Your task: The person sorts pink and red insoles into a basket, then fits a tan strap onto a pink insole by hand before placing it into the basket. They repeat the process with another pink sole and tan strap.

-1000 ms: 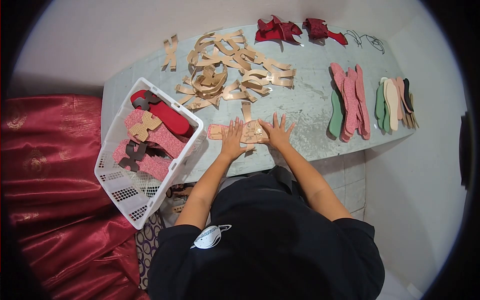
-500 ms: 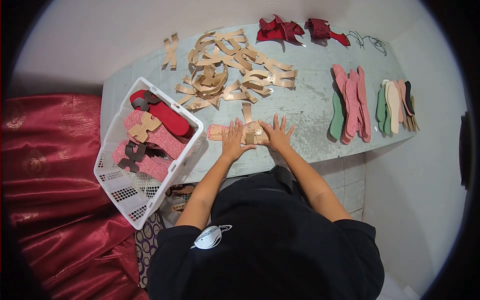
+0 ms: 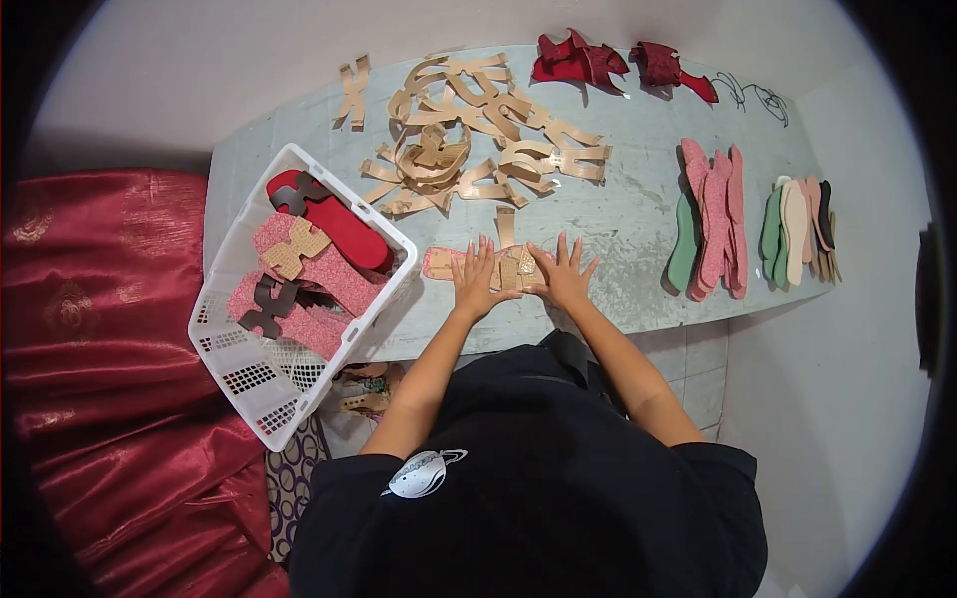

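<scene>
Pressing flat on a pink sole (image 3: 437,262) at the near edge of the grey table (image 3: 618,214), the person's left hand (image 3: 477,277) and right hand (image 3: 564,276) lie side by side. Both hands are fully opened out with fingers spread, palms down, gripping nothing. A tan strap piece (image 3: 515,269) sits on the sole between the 2 hands, touching both. To the left, a white basket (image 3: 249,379) overhangs the table edge and holds red and pink soles with dark and tan straps on them. A pile of tan straps (image 3: 469,130) lies on the far side, with red pieces (image 3: 578,60) beyond it. At the right lies a row of pink soles (image 3: 718,219) beside a green sole (image 3: 684,244).
</scene>
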A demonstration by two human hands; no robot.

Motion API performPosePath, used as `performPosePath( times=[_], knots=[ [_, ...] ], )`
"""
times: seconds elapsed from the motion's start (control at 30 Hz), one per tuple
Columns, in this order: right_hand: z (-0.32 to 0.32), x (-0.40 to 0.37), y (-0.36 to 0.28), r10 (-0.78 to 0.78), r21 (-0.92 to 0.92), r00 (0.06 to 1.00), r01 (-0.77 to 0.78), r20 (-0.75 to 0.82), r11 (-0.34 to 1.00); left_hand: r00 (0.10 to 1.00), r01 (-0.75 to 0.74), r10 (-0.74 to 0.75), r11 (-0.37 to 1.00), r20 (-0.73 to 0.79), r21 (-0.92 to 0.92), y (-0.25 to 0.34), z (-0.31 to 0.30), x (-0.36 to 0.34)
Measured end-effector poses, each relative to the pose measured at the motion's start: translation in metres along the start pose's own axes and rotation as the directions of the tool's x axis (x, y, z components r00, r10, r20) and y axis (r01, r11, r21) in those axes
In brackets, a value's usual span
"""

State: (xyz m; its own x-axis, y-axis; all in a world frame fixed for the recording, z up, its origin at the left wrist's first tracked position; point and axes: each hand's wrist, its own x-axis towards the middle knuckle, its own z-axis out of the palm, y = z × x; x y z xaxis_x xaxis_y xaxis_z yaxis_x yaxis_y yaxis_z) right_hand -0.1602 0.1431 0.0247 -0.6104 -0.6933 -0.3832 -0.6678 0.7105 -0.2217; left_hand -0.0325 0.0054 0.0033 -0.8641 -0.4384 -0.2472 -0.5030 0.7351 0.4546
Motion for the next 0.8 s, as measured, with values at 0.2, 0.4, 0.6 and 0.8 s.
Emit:
performPosePath(
  times=[0.2,0.4,0.6,0.8],
  knots=[
    [-0.004,0.000,-0.003,0.013,-0.006,1.000,-0.013,0.005,1.000,0.982,0.187,-0.184,0.975,0.031,-0.123,0.014,-0.006,0.007],
    [-0.003,-0.001,-0.003,0.019,0.000,1.000,-0.019,-0.001,1.000,0.979,0.187,-0.201,0.957,-0.040,-0.220,0.014,-0.004,0.007],
    [-0.004,-0.002,-0.004,0.030,0.011,1.000,-0.030,0.003,0.999,0.984,0.082,-0.114,0.972,-0.137,-0.222,0.006,0.006,0.004],
    [-0.003,-0.004,-0.002,0.014,0.021,1.000,-0.013,-0.023,1.000,0.982,0.087,-0.114,0.981,-0.152,-0.176,0.007,0.008,0.005]
  ],
)
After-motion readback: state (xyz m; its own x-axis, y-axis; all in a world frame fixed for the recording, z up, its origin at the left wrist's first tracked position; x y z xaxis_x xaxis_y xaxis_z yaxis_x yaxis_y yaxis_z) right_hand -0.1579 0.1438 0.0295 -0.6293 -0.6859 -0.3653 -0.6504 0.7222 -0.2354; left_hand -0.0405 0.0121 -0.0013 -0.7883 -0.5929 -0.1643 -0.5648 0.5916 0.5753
